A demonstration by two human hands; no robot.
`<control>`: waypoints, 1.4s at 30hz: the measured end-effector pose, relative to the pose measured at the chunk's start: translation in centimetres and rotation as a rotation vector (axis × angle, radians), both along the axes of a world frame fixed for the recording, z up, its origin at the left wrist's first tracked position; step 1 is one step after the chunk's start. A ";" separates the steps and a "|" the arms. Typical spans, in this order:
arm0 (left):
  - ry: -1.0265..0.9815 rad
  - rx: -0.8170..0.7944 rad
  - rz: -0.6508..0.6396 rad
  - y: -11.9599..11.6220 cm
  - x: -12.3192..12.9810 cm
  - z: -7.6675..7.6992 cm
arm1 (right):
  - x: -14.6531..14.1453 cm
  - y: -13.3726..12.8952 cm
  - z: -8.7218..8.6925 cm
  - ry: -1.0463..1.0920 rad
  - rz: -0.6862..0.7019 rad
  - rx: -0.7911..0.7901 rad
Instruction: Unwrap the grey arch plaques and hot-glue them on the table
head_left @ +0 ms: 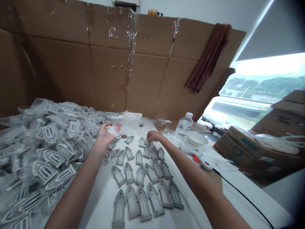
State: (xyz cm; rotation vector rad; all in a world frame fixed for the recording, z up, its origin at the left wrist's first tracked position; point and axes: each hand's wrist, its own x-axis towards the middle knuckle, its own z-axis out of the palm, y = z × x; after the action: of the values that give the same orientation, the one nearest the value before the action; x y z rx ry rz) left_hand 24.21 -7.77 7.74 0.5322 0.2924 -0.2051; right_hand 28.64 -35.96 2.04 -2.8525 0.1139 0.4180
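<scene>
Grey arched pieces (140,175) lie flat in uneven rows on the white table (98,200), across the lower centre of the frame. Near the middle of the frame, the right hand (154,135) reaches to the far end of these rows, its fingers bunched over a small arched piece (146,141); whether they grip it, I cannot tell. The left hand (103,137), palm up and fingers loosely open, bears a translucent white wad (112,131).

At the left of the frame rises a heap of wrapped pieces (49,132), with patterned arches showing through clear film. A bottle (184,124) and a bowl (197,138) sit right of centre, before the brown cardboard (147,82).

The step in hand looks like picking up one piece at the far row. Lifting it would call for a narrow pinch at its edges, clear of its close neighbours, with the left palm held steady under the light wad.
</scene>
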 end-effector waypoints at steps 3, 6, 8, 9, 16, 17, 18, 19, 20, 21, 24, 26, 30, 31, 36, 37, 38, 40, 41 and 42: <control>-0.004 -0.004 -0.003 0.0 0.0 0.0 | 0.0 0.0 -0.1 -0.011 -0.019 -0.038; 0.001 -0.006 -0.002 0.0 0.0 0.0 | -0.1 0.1 0.1 0.018 -0.027 -0.048; 0.008 -0.005 -0.002 0.0 -0.1 0.1 | -0.2 0.2 0.5 0.052 -0.041 -0.061; 0.011 -0.004 -0.001 0.0 -0.2 0.1 | -0.2 0.2 0.6 0.066 -0.051 -0.071; 0.009 -0.008 -0.001 -0.1 -0.1 0.1 | -0.3 0.3 1.0 0.120 -0.088 -0.129; 0.009 -0.008 -0.002 0.0 -0.1 0.1 | -0.3 0.3 0.9 0.120 -0.087 -0.131; 0.009 -0.007 -0.003 0.0 -0.1 0.1 | -0.3 0.4 0.9 0.116 -0.085 -0.133; 0.007 -0.006 -0.005 0.0 -0.1 0.0 | -0.4 0.4 0.9 0.111 -0.084 -0.135; 0.006 -0.005 -0.007 0.0 -0.1 0.0 | -0.4 0.4 0.8 0.106 -0.082 -0.138; 0.004 -0.004 -0.008 0.0 -0.1 0.0 | -0.4 0.4 0.8 0.101 -0.081 -0.141; -0.001 -0.003 -0.007 -0.1 -0.1 0.1 | -0.3 0.3 0.6 0.084 -0.082 -0.147; 0.000 -0.004 -0.002 -0.1 -0.2 0.1 | -0.2 0.2 0.4 0.071 -0.086 -0.143; 0.019 -0.011 0.003 -0.2 -0.3 0.2 | 0.0 0.1 0.4 0.030 -0.093 -0.114; 0.020 -0.012 0.003 -0.2 -0.3 0.3 | 0.1 0.2 0.4 0.010 -0.088 -0.102; 0.019 -0.008 0.007 -0.1 -0.2 0.4 | 0.7 2.9 0.1 -0.154 0.047 -0.022; 0.018 -0.009 0.007 -0.1 -0.2 0.4 | 0.8 4.0 -0.1 -0.186 0.098 -0.007; 0.016 -0.011 0.006 -0.1 -0.2 0.3 | 0.9 5.2 -0.3 -0.209 0.150 0.007; 0.014 -0.014 0.003 -0.1 0.0 0.3 | 1.1 8.0 -0.7 -0.249 0.273 0.028; 0.012 -0.015 0.001 -0.1 0.0 0.3 | 1.1 9.4 -0.8 -0.269 0.333 0.028; 0.010 -0.016 0.001 0.0 0.1 0.2 | 1.1 10.7 -0.9 -0.292 0.389 0.024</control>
State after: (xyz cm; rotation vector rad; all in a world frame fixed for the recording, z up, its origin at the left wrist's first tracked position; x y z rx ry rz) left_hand 24.28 -7.78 7.96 0.5157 0.3008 -0.2089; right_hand 29.79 -25.24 1.11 -2.8697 -0.5021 0.0676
